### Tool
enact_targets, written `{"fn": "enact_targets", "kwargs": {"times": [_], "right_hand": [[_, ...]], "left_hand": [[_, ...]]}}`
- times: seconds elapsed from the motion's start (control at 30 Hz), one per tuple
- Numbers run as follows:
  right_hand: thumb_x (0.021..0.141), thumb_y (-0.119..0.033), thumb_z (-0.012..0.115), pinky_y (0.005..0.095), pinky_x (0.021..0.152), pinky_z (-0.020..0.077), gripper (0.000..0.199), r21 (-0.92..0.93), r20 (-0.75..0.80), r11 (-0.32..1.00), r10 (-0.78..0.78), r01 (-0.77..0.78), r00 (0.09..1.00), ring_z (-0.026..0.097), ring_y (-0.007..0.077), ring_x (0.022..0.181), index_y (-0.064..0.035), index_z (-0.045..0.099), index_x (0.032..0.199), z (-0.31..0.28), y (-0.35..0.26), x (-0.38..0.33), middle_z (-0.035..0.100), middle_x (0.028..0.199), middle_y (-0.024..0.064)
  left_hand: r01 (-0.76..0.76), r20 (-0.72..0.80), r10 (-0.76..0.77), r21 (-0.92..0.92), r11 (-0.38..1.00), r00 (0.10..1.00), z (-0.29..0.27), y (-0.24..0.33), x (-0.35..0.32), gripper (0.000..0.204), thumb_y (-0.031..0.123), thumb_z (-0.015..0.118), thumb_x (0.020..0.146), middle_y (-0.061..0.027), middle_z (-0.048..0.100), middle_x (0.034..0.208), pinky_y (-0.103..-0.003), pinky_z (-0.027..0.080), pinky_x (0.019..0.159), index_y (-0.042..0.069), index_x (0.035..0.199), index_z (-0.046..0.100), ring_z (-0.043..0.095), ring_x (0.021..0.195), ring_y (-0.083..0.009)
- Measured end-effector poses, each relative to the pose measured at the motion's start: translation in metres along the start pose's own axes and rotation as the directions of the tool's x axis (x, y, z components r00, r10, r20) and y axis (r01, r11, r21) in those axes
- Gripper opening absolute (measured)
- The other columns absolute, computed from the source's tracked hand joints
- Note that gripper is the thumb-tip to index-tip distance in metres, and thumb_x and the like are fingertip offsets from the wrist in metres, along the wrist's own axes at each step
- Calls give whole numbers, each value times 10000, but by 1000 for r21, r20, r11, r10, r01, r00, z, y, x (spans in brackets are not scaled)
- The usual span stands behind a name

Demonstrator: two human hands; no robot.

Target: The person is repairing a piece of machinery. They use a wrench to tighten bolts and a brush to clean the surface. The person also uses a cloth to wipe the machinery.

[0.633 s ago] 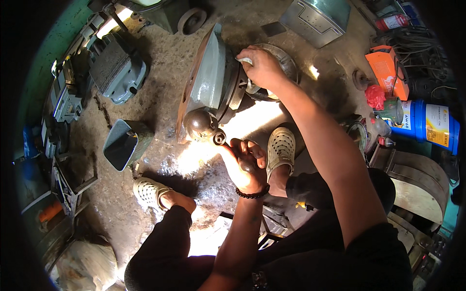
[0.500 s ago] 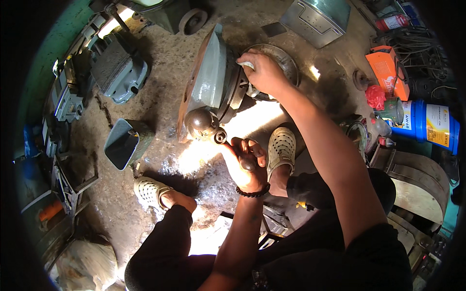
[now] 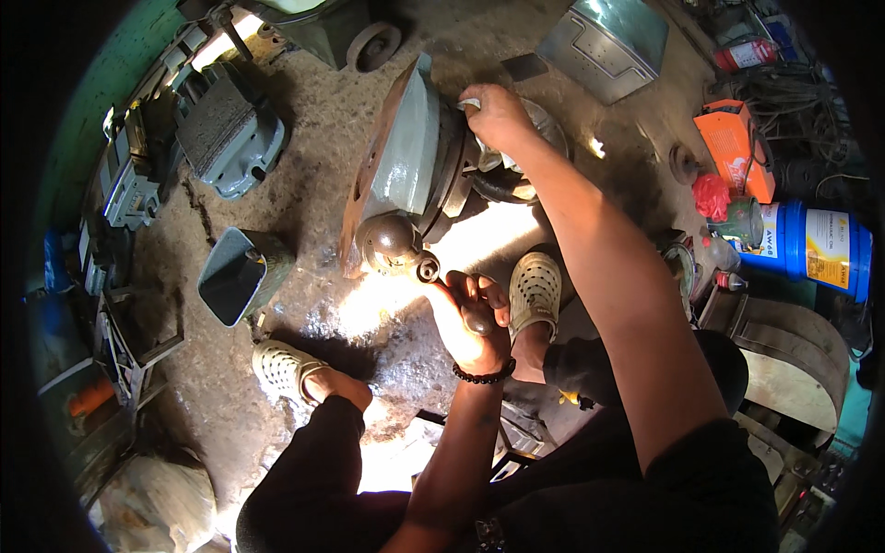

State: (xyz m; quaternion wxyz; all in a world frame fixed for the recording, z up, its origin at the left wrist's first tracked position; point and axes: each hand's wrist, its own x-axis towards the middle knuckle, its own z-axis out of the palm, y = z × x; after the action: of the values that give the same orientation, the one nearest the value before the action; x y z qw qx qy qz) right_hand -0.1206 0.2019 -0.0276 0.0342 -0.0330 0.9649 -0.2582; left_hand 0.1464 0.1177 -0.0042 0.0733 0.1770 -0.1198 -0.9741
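Note:
A grey-painted machine part (image 3: pixel 403 152) with a dark round flange (image 3: pixel 450 166) stands tilted on the floor in front of me. At its near end is a ball-ended crank handle (image 3: pixel 392 237), with a big dark ball and a ringed hub. My left hand (image 3: pixel 475 323) is palm up, its fingers curled round a dark rounded knob that lines up with this handle. My right hand (image 3: pixel 502 118) reaches to the far right side of the flange, closed on a whitish rag (image 3: pixel 489 155), which shows by the fingertips and below the hand.
A round metal basin (image 3: pixel 550 124) lies behind my right hand. A square grey metal tube (image 3: pixel 244 267) and another grey casting (image 3: pixel 230 138) stand left. Further right are an orange box (image 3: pixel 735 147) and blue buckets (image 3: pixel 825 244). My clog-shod feet (image 3: pixel 535 290) flank the work.
My right hand has moved slightly away along the flange, and more of the rag shows below it. My left hand keeps its grip; the view has shifted a little.

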Motion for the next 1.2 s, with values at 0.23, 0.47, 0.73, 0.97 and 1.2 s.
{"fn": "enact_targets", "kwargs": {"times": [0.23, 0.47, 0.73, 0.97, 1.2], "right_hand": [[896, -126, 618, 420, 1003, 486, 270, -12, 74, 997, -80, 82, 994, 609, 385, 1181, -97, 727, 1142, -4, 0, -7, 653, 1251, 217], [899, -80, 608, 396, 1085, 439, 259, -5, 108, 992, -121, 123, 987, 530, 381, 1314, -73, 728, 1129, -14, -7, -22, 617, 1340, 217], [877, -70, 623, 412, 1075, 466, 274, 8, 56, 978, -209, 209, 976, 542, 340, 1321, -84, 726, 1131, -14, -5, -42, 626, 1326, 207], [872, -13, 614, 402, 978, 497, 261, 26, 39, 960, -281, 280, 959, 636, 361, 1108, -18, 717, 1112, -19, -11, -61, 673, 1156, 163], [905, -51, 607, 378, 912, 524, 246, 208, 41, 978, -38, 29, 998, 687, 340, 1004, -91, 742, 1107, -26, -7, -51, 720, 1083, 158]], "left_hand": [[2, -17, -1, 46, 999, 1000, 3, 2, -1, 520, 557, 368, 1073, -91, 526, 656, -275, 378, 446, 119, 803, 449, 459, 471, -179], [-20, 14, 19, 56, 998, 1000, -4, -1, 0, 460, 534, 434, 1058, -65, 515, 676, -270, 364, 483, 126, 846, 448, 470, 509, -166], [-4, 15, 3, 55, 998, 1000, -3, 1, 0, 494, 528, 380, 1080, -83, 520, 662, -258, 386, 480, 107, 829, 444, 457, 502, -167], [-84, 64, 80, 68, 994, 995, 0, -3, 1, 462, 501, 407, 1081, -73, 518, 685, -259, 391, 482, 101, 854, 450, 464, 515, -159], [-17, 121, 3, 112, 994, 993, -7, 3, 1, 453, 565, 526, 1017, -48, 482, 734, -271, 383, 532, 120, 960, 462, 472, 590, -149]]}}
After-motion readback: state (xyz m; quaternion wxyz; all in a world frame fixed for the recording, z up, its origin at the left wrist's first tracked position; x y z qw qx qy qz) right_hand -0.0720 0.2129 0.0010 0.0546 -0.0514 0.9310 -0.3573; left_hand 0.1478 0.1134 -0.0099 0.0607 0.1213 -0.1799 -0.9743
